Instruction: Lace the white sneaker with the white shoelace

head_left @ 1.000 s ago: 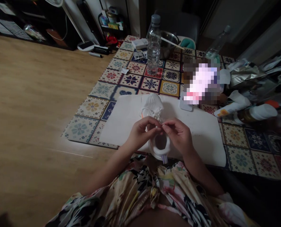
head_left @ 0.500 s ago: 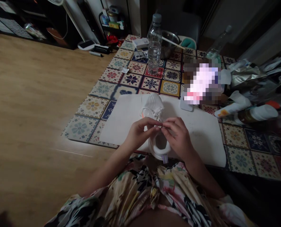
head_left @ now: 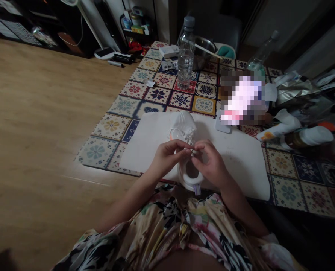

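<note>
A white shoe (head_left: 182,122) lies in front of me, its toe pointing away and its heel with a purple tab towards me. Over its opening, my left hand (head_left: 173,152) and my right hand (head_left: 208,160) meet with their fingertips pinched. Between them shows a small loop of pale shoelace (head_left: 194,153). Both hands are closed on the lace, though the fingers hide part of it. More lacing crosses the shoe just beyond my fingers. A white mat (head_left: 144,143) lies beneath the shoe.
The patterned table (head_left: 111,126) carries a clear plastic bottle (head_left: 185,52), a metal pot (head_left: 203,49) and a blurred-out bright patch (head_left: 242,99). To the right are a white-capped bottle (head_left: 311,135), a white tube (head_left: 277,128) and crumpled packaging (head_left: 297,90). Wooden floor (head_left: 49,105) lies left.
My right fingers have shifted slightly, and a small lace loop now shows between the fingertips. My left hand stays nearly in place. The shoe has not visibly moved on the mat.
</note>
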Demonstrator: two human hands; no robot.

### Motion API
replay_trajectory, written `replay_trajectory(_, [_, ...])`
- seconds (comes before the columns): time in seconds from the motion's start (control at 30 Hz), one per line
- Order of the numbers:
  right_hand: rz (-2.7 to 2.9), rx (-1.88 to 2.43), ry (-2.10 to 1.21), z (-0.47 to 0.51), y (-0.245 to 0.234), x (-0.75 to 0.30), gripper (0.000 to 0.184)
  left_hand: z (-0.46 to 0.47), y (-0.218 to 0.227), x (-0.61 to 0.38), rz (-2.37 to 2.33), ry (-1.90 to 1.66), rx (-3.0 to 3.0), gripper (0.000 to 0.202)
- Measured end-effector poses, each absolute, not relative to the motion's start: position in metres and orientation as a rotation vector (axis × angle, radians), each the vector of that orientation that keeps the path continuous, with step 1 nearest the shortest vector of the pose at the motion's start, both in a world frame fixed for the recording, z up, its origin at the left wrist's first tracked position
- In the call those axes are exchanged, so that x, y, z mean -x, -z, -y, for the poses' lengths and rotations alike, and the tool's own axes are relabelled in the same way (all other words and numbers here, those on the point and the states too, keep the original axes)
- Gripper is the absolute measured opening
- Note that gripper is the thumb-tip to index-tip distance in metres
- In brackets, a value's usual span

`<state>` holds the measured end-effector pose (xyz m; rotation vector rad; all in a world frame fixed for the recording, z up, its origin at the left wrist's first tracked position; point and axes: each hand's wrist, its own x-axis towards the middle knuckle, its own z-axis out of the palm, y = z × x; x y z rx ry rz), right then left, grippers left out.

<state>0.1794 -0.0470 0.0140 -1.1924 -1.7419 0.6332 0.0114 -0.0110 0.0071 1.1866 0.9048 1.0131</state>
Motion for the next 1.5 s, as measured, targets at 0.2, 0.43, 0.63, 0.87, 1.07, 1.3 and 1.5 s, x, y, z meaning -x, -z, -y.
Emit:
replay_trajectory(0.2, [2.009,1.062,-0.099,0.048,-0.015,-0.182,0.024,0.009,-0.01,-0.011,-0.86,-0.964,-1.121,0.025])
replay_trajectory(0.43, [1.88,1.009,-0.137,0.047,-0.019,-0.184,0.009,-0.002,-0.009,-0.008,-0.85,-0.937,-1.13,0.025])
replay_trajectory(0.63, [1.853,0.96,-0.355,0.053,-0.016,-0.196,0.007,-0.012,-0.002,-0.013,-0.875,-1.066,-1.06,0.021])
replay_trajectory(0.87, [1.821,0.946,-0.488,0.057,-0.009,-0.194,0.009,-0.017,0.004,-0.023,-0.906,-1.182,-1.057,0.028])
replay_trajectory(1.07, [1.874,0.893,-0.47,0.057,-0.009,-0.194,0.007,-0.018,0.008,-0.022,-0.896,-1.218,-1.1,0.029])
replay_trajectory(1.3, [1.942,1.122,-0.289,0.059,-0.018,-0.197,0.012,-0.01,0.004,-0.005,-0.852,-1.115,-1.329,0.03])
replay_trajectory(1.5, [1.989,1.288,-0.234,0.058,-0.024,-0.19,0.007,0.004,0.0,0.01,-0.713,-0.986,-1.729,0.018])
